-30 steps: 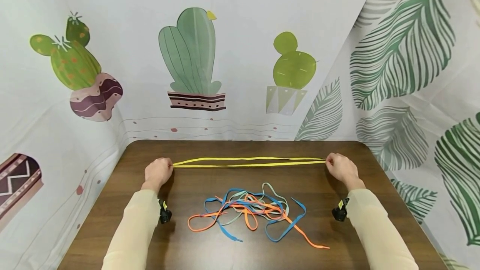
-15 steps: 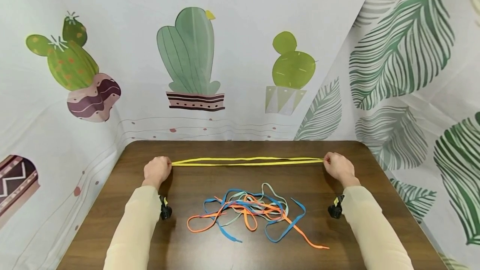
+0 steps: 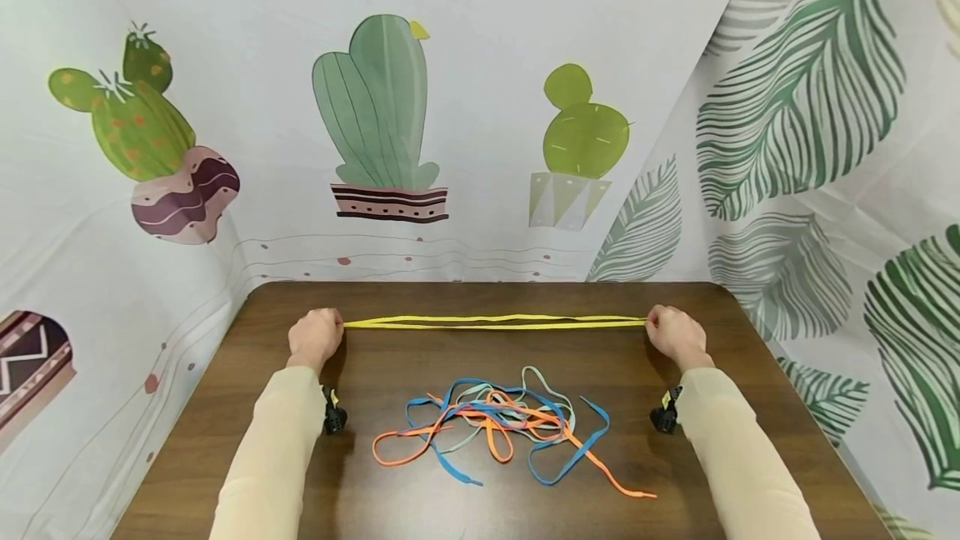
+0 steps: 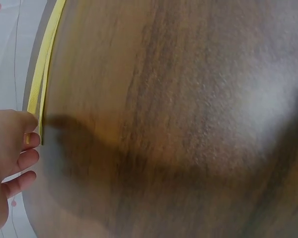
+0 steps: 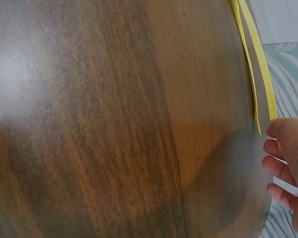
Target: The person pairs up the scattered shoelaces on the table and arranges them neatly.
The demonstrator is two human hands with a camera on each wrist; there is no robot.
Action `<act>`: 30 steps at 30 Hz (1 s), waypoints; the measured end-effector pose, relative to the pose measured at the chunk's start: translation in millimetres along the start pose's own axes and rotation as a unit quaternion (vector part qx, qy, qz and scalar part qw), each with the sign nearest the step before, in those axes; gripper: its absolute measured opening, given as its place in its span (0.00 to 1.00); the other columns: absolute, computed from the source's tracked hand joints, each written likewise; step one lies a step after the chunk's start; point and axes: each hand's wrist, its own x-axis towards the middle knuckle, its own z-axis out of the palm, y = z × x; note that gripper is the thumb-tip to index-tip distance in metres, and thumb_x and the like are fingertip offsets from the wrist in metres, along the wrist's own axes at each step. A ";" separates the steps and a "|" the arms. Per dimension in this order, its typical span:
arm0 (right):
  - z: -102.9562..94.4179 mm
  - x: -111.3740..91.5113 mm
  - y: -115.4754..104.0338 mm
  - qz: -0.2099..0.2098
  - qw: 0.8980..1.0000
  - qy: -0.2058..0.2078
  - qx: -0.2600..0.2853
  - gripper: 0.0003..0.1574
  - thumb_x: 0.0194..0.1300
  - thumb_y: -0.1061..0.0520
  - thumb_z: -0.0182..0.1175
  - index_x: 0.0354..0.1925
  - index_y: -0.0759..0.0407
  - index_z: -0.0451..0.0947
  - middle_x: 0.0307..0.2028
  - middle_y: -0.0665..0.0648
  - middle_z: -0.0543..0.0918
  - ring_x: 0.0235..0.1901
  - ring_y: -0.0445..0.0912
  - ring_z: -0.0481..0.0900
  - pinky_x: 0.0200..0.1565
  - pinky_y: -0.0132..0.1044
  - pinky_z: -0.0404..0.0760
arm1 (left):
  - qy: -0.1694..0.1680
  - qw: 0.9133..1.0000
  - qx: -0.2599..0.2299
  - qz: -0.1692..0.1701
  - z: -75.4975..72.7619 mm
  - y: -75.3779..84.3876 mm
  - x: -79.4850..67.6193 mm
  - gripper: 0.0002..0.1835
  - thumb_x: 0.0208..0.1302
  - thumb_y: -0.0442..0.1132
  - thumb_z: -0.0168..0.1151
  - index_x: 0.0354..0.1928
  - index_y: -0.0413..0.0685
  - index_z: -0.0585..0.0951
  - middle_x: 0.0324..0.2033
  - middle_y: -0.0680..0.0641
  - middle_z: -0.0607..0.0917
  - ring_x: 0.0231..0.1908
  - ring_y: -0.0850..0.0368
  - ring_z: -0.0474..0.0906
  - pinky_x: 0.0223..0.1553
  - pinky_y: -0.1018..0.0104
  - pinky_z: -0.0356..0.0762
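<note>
Two yellow shoelaces (image 3: 495,322) stretch side by side across the far part of the table. My left hand (image 3: 315,335) pinches the left end of one between thumb and forefinger. At the other end, my right hand (image 3: 677,335) pinches that end in the same way. In the left wrist view, a tip of yellow shoelace (image 4: 42,139) hangs close beside the fingertips. The right wrist view has a loose tip of the other yellow shoelace (image 5: 259,126) a little apart from the hand. Short ends poke out below both thumbs.
On the brown table (image 3: 420,515), nearer than the yellow laces, lies a tangle of orange shoelaces (image 3: 498,432), blue shoelaces (image 3: 592,440) and pale green shoelaces (image 3: 570,415). Behind the table's far edge hangs a white cloth (image 3: 480,107) printed with cacti and leaves.
Both hands keep their pinch. The left hand has moved slightly away, and the right slightly inward. The gap between the two yellow strands has narrowed. The tangle stays put.
</note>
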 end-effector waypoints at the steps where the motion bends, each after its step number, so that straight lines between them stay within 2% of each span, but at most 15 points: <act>1: 0.8 0.1 0.1 0.002 1.000 -0.002 0.000 0.11 0.62 0.56 0.50 0.37 0.62 0.75 0.36 0.64 0.79 0.33 0.58 0.77 0.30 0.51 0.74 | 0.004 1.000 0.000 0.000 -0.4 0.6 0.5 0.11 0.60 0.37 0.52 0.39 0.45 0.83 0.40 0.35 0.83 0.34 0.37 0.80 0.28 0.45 0.75; 6: 3.6 0.9 -0.9 0.011 1.000 -0.007 -0.003 0.11 0.62 0.56 0.50 0.37 0.62 0.75 0.36 0.63 0.79 0.33 0.58 0.77 0.32 0.52 0.74 | 0.015 1.000 0.000 -0.003 -2.2 4.0 1.6 0.11 0.59 0.37 0.53 0.38 0.44 0.82 0.39 0.35 0.83 0.34 0.36 0.80 0.28 0.44 0.75; 13: 7.2 4.9 -2.4 0.016 1.000 -0.002 -0.011 0.11 0.62 0.56 0.49 0.36 0.62 0.74 0.35 0.63 0.79 0.33 0.59 0.77 0.34 0.54 0.74 | 0.007 1.000 -0.001 -0.012 -1.7 6.0 1.1 0.11 0.59 0.37 0.52 0.37 0.45 0.82 0.38 0.35 0.83 0.35 0.36 0.80 0.28 0.45 0.75; 18: 11.6 4.6 -4.6 0.019 1.000 -0.011 -0.011 0.09 0.62 0.57 0.49 0.35 0.62 0.73 0.33 0.62 0.79 0.31 0.57 0.77 0.31 0.52 0.74 | 0.003 1.000 -0.003 -0.015 0.1 6.5 -2.3 0.10 0.60 0.37 0.52 0.36 0.45 0.82 0.38 0.34 0.83 0.34 0.36 0.80 0.28 0.45 0.75; 30: 15.6 4.9 -4.6 0.017 1.000 -0.007 -0.018 0.10 0.61 0.59 0.49 0.35 0.63 0.74 0.35 0.65 0.79 0.32 0.60 0.77 0.32 0.54 0.74 | 0.015 1.000 -0.003 -0.003 5.4 2.2 -5.6 0.08 0.58 0.36 0.56 0.38 0.45 0.82 0.39 0.37 0.83 0.35 0.38 0.80 0.30 0.45 0.76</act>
